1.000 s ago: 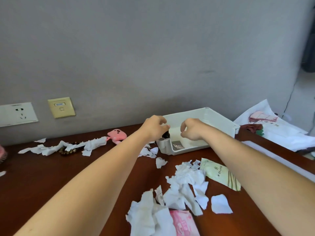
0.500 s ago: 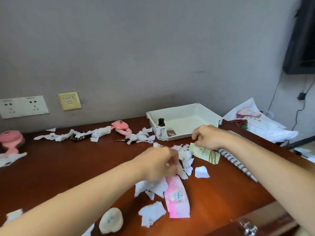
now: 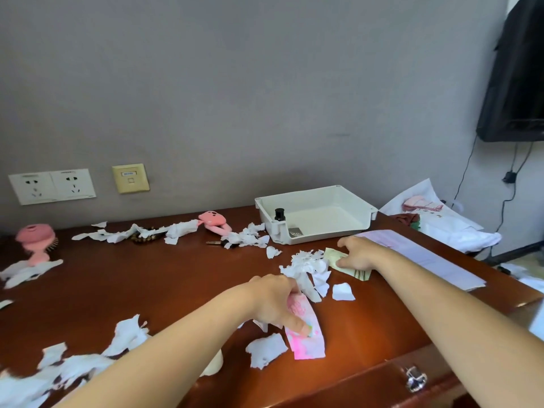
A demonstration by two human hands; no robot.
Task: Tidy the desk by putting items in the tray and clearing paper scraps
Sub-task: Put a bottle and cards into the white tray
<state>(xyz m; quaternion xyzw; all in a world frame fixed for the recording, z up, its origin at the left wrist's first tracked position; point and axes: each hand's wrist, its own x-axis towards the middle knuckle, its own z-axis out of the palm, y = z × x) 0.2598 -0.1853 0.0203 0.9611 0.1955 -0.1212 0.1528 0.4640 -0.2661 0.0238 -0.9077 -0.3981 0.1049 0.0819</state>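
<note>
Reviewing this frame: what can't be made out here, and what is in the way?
Head view only:
- Pink packet: top end under the left hand; print blurred; grip unclear.
- Green packet: largely covered by the right hand; grip unclear.
- Cream round object: mostly behind the left forearm.
- Silvery item in the tray: too small to identify.
- Beads: partly buried under paper scraps.
</note>
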